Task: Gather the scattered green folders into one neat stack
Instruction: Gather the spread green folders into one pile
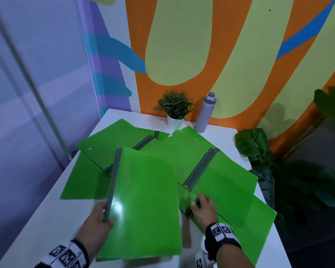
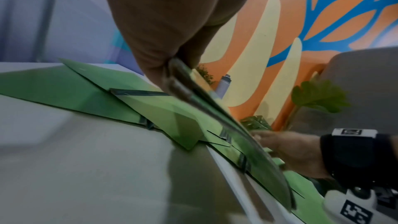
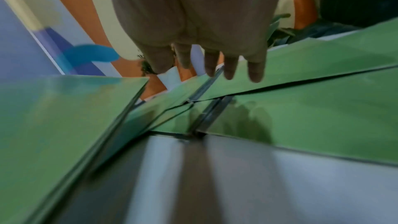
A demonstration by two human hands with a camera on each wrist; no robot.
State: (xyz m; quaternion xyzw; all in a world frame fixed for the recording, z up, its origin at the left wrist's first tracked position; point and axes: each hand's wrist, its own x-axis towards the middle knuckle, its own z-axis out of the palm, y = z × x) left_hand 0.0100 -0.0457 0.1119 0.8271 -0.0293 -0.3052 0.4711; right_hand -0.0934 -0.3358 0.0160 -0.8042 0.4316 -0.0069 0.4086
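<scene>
Folders mostly still scattered, so you're early in the job: by the look of it only one is picked up, the rest lie fanned and overlapping on the white table (image 1: 46, 219).

Going L to R: far-left folders (image 1: 112, 140) lie flat, crossing each other at angles, grey spines showing. Your left hand (image 1: 97, 223) has its fingers wrapped round the grey spine of the lifted folder (image 1: 143, 200), thumb on top; that one's tilted up off the pile near the table's front edge, glossy w/ a glare spot. Your right hand (image 1: 203, 207) has its fingers stretched out loose, holding nothing, hovering over or just touching the right-side folders (image 1: 224, 182) – can't tell which. Those overlap too, spines (image 1: 199, 167) angled.

Left to do: pull every flat one in, square edges, line up spines.

Look: thin bright-green covers, dark grey clip spines, shiny, a few scuff marks, corners slightly bent.
</scene>
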